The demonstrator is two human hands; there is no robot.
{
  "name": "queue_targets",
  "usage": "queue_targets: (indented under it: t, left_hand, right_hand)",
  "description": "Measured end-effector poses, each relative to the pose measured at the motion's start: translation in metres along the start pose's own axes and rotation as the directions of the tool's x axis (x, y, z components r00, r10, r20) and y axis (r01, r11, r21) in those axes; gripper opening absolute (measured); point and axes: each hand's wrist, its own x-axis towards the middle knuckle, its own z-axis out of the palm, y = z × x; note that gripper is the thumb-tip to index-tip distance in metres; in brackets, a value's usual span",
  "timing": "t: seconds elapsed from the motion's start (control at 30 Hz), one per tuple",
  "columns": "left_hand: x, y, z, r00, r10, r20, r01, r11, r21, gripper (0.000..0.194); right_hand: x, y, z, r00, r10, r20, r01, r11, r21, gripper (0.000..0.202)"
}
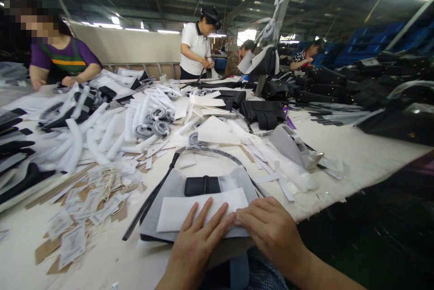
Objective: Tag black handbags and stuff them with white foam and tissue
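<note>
A black handbag lies flat at the table's near edge, mostly covered by grey tissue paper. Its black closure tab shows above a white foam sheet resting on the paper. My left hand lies flat with spread fingers on the sheet's lower edge. Close beside it, my right hand has its fingers bent together at the sheet's right corner; what they pinch is hidden. A black strap runs down the bag's left side, and a wrapped handle arches behind it.
Hang tags with strings are heaped at left. White foam tubes, coiled wrapped straps and black bags crowd the table further back. Co-workers stand at the far side, one in a white shirt.
</note>
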Motion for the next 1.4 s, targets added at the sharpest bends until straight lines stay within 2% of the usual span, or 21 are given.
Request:
queue_targets:
  t: [0.13, 0.3, 0.43, 0.6, 0.73, 0.9, 0.97, 1.07, 1.17, 1.3, 1.4]
  left_hand:
    - [-0.002, 0.002, 0.001, 1.0, -0.008, -0.012, 0.008, 1.0, -0.026, 0.041]
    - [-0.002, 0.003, 0.0, 1.0, 0.0, 0.017, 0.0, 1.0, 0.004, 0.041]
    - [-0.002, 0.004, 0.002, 1.0, -0.017, 0.006, 0.017, 1.0, 0.017, 0.041]
    - [-0.002, 0.005, 0.003, 1.0, 0.018, 0.004, -0.018, 1.0, 0.023, 0.04]
    - [-0.002, 0.005, 0.003, 0.999, 0.036, -0.019, -0.037, 0.999, -0.005, 0.04]
    - [-0.004, 0.003, 0.004, 0.998, 0.064, -0.028, -0.064, 0.998, 0.006, 0.039]
    - [-0.004, 0.002, 0.005, 0.996, 0.082, -0.037, -0.081, 0.996, 0.026, 0.038]
    - [-0.002, 0.001, 0.007, 0.993, 0.098, -0.065, -0.095, 0.994, 0.051, 0.036]
    - [0.0, 0.0, 0.008, 0.99, 0.101, -0.099, -0.096, 0.994, 0.058, 0.034]
    - [0.001, 0.0, 0.01, 0.988, 0.101, -0.117, -0.094, 0.994, 0.058, 0.033]
    - [0.0, 0.0, 0.011, 0.987, 0.102, -0.122, -0.095, 0.994, 0.06, 0.033]
  right_hand:
    - [-0.007, -0.005, -0.002, 0.997, -0.039, -0.06, 0.039, 0.999, 0.014, 0.024]
    - [-0.013, -0.007, 0.002, 0.98, -0.056, -0.189, 0.059, 0.998, 0.008, 0.023]
    - [-0.016, -0.009, 0.005, 0.978, -0.055, -0.2, 0.056, 0.998, -0.005, 0.021]
    - [-0.024, -0.012, 0.006, 0.981, -0.07, -0.178, 0.073, 0.997, 0.009, 0.019]
    - [-0.019, -0.004, -0.001, 0.996, -0.061, -0.058, 0.066, 0.994, 0.085, 0.016]
    - [0.026, 0.03, 0.002, 0.997, -0.071, 0.022, 0.068, 0.991, 0.119, 0.017]
    - [0.046, 0.044, 0.012, 0.985, -0.121, 0.126, 0.106, 0.987, 0.122, 0.029]
    - [0.063, 0.057, 0.026, 0.928, -0.144, 0.344, 0.112, 0.987, 0.113, 0.044]
    - [0.064, 0.059, 0.032, 0.896, -0.064, 0.44, 0.044, 0.998, 0.054, 0.039]
    - [0.064, 0.052, 0.033, 0.877, 0.026, 0.481, 0.007, 0.998, -0.067, 0.028]
    - [0.071, 0.053, 0.036, 0.868, 0.041, 0.495, 0.009, 0.995, -0.099, 0.027]
